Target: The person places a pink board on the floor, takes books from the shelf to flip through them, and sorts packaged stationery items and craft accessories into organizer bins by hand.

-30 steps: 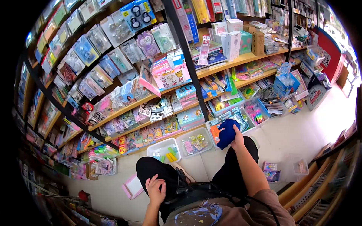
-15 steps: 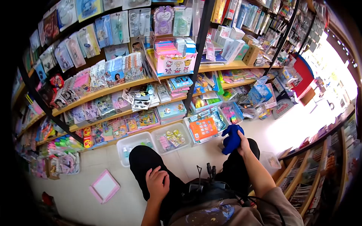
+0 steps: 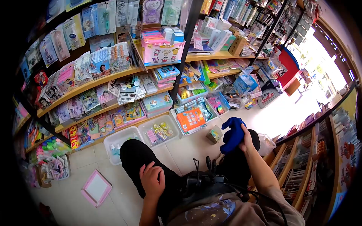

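Note:
My right hand grips a bunched blue cloth above my right knee, and its folds hide most of my fingers. My left hand lies on my left thigh, holding nothing, with its fingers apart. A small box stands on the floor just left of the cloth. Beyond it sits a white bin with an orange packet on top. Two clear plastic tubs, one with small bottles and one with small packaged items, are in front of my left knee.
Shelves packed with stationery run along the far side, with a pink cartoon-print box on one. A pink-framed tray lies on the tiled floor at left. More racks stand close on my right, near a translucent bin.
The view has shifted, so the shelves sit further left. My right hand has moved the blue cloth slightly rightward relative to the bins, and the small box now shows. My left hand stays on my thigh.

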`<action>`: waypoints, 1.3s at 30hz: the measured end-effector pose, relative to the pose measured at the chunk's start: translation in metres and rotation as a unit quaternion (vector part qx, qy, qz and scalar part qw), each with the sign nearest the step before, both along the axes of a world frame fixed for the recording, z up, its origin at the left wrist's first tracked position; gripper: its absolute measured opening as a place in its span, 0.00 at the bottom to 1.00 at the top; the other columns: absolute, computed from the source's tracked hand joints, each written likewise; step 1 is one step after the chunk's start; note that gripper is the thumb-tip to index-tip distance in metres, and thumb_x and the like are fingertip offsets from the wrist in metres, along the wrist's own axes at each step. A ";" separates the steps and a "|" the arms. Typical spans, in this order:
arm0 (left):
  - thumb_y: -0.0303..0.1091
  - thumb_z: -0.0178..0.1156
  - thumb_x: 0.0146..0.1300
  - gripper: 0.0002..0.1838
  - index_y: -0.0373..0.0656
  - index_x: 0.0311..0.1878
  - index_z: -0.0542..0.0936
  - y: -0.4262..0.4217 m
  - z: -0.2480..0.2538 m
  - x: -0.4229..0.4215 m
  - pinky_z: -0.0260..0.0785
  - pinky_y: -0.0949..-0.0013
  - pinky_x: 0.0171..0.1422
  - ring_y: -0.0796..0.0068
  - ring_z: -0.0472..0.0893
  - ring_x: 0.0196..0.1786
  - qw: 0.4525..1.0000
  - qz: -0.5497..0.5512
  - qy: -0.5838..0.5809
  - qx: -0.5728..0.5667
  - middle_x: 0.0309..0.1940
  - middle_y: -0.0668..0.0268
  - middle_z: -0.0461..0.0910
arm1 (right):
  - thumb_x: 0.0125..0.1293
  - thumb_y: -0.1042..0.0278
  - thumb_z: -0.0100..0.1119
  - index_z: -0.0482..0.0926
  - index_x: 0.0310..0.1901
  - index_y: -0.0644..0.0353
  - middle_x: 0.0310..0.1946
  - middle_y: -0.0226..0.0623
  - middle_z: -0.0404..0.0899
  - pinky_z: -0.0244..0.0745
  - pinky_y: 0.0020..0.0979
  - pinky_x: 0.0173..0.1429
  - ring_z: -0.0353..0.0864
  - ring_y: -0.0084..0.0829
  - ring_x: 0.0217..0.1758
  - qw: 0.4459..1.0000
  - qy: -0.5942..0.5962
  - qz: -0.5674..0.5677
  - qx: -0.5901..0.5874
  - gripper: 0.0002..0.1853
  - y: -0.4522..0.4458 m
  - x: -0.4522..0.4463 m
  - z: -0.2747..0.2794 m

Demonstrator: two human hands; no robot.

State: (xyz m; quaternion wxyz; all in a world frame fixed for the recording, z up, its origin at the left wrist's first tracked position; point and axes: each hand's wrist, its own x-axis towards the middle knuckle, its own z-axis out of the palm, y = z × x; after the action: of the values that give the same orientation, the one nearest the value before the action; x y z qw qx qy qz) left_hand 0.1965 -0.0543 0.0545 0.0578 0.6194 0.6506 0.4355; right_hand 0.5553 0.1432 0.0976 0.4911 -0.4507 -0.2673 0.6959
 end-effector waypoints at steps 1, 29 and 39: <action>0.28 0.56 0.51 0.01 0.43 0.28 0.75 0.001 0.001 0.002 0.53 0.57 0.61 0.63 0.76 0.47 1.000 0.000 -0.002 -0.004 0.30 0.66 0.78 | 0.61 0.47 0.50 0.69 0.50 0.62 0.42 0.40 0.75 0.69 0.37 0.52 0.74 0.36 0.44 1.000 0.005 -0.012 -0.006 0.26 0.004 0.001 0.000; 0.46 0.52 0.59 0.20 0.36 0.38 0.78 0.174 -0.188 0.195 0.69 0.65 0.41 0.64 0.79 0.34 0.729 -0.233 -0.211 -0.608 0.30 0.55 0.80 | 0.62 0.51 0.51 0.71 0.52 0.58 0.47 0.38 0.75 0.66 0.39 0.58 0.74 0.35 0.49 0.981 0.167 -0.087 -0.039 0.22 0.272 0.075 -0.053; 0.39 0.54 0.59 0.14 0.38 0.40 0.77 0.237 -0.153 0.284 0.70 0.69 0.38 0.71 0.78 0.32 0.856 -0.171 -0.206 -0.442 0.30 0.60 0.79 | 0.61 0.54 0.54 0.72 0.48 0.61 0.39 0.36 0.78 0.73 0.31 0.46 0.78 0.30 0.39 0.993 -0.030 0.088 -0.074 0.20 0.299 0.128 -0.106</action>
State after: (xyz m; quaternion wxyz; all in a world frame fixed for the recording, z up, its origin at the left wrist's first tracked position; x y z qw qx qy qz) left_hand 0.4807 0.1831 -0.0986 0.5317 0.5265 0.6316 0.2028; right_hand 0.6833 0.4425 -0.0085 0.3847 -0.4812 -0.2681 0.7407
